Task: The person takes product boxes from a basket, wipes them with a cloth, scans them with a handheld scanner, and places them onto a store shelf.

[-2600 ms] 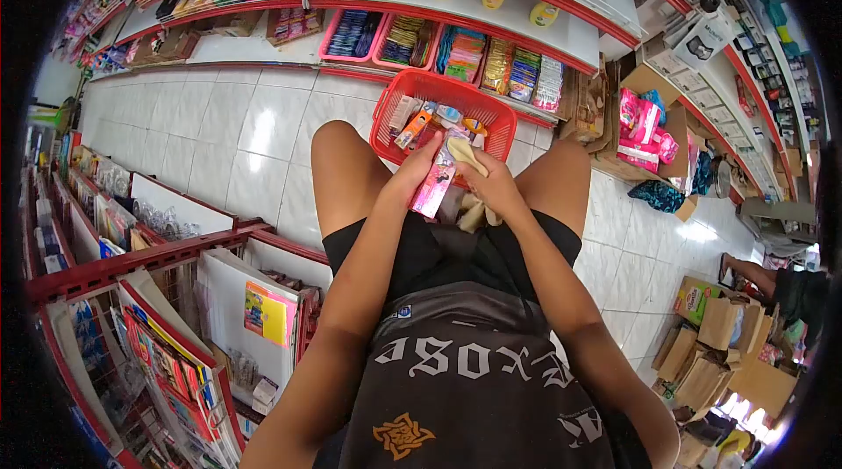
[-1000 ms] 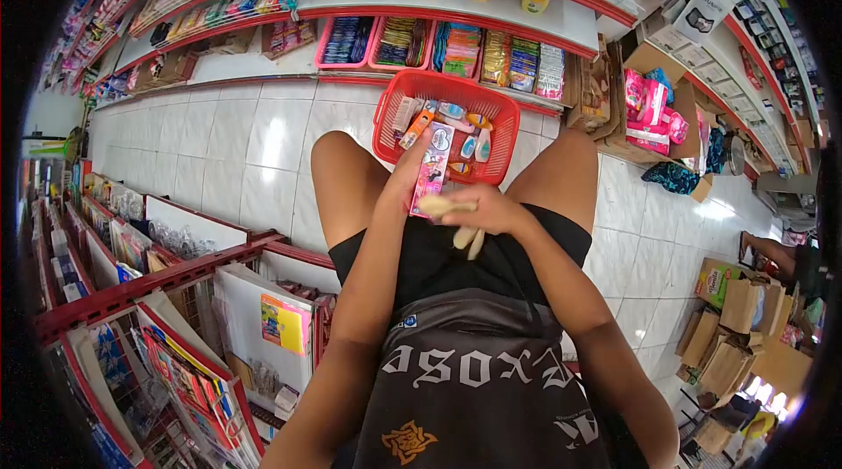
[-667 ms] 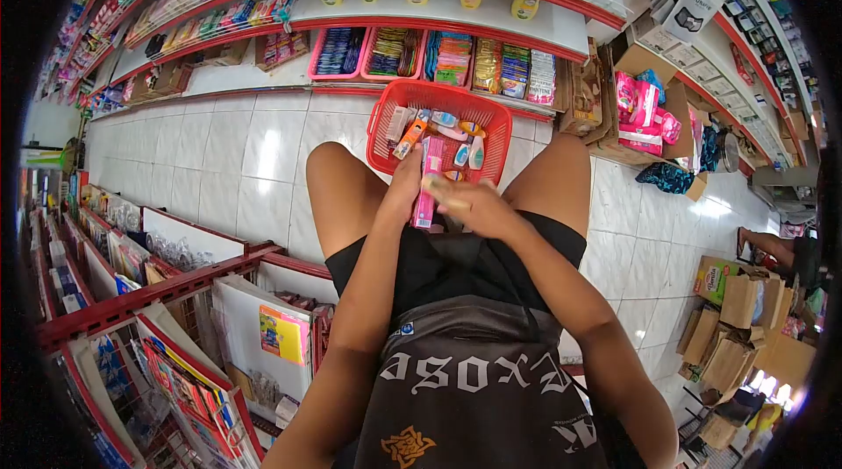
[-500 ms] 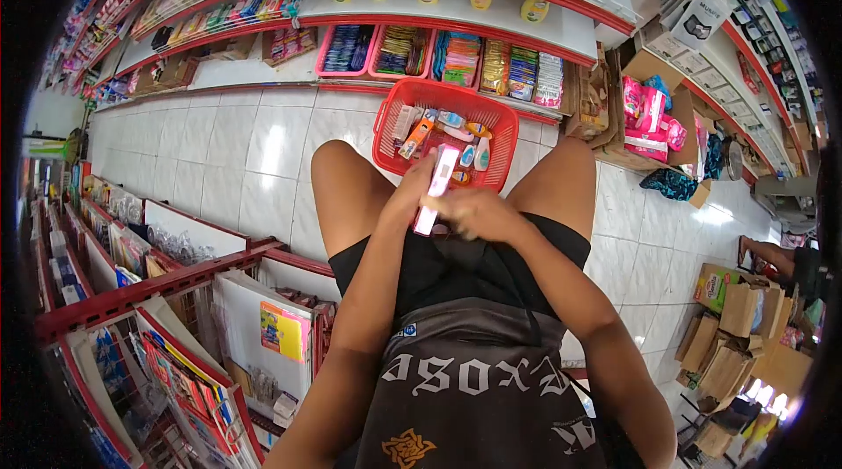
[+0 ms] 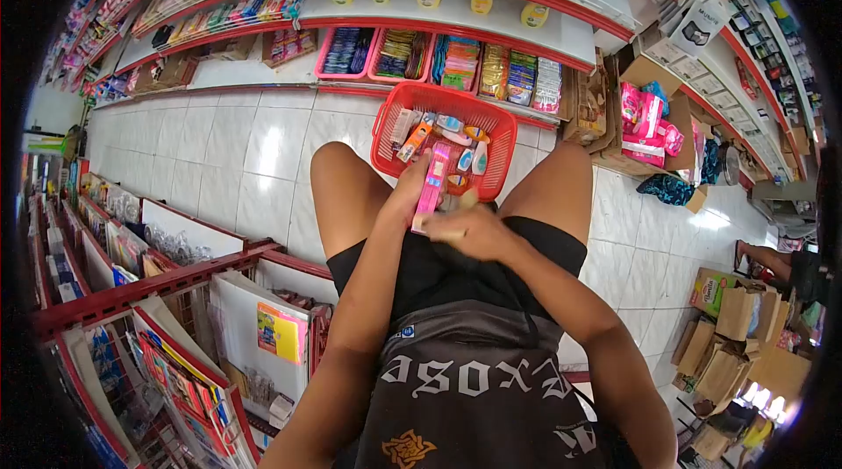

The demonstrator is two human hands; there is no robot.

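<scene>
Left hand (image 5: 407,193) is gripping a slim pink box (image 5: 433,178) from its 9 o'clock side. Box is sitting in front of the torso, between the thighs, long axis running roughly 12 to 6. Right hand (image 5: 478,230) is coming out blurred; its fingers are closing around a pale cloth (image 5: 469,198), which looks to be touching the box's 6 o'clock end. Red basket (image 5: 511,150) is standing on the floor tiles (image 5: 272,146) at 12 o'clock, holding an orange carton (image 5: 415,141) toward 11 and small bottles (image 5: 480,159) toward 1. Box's far end is overlapping the basket in view; can't tell if they're touching.

Handling, my read: box is probably light, thin card, stiff along the edges, easily dented on the broad faces. Coating is likely running smooth, so slightly slippery. Contents aren't showing. Best hold: long edges near mid-length, light pinch, not squeezing the faces.
</scene>
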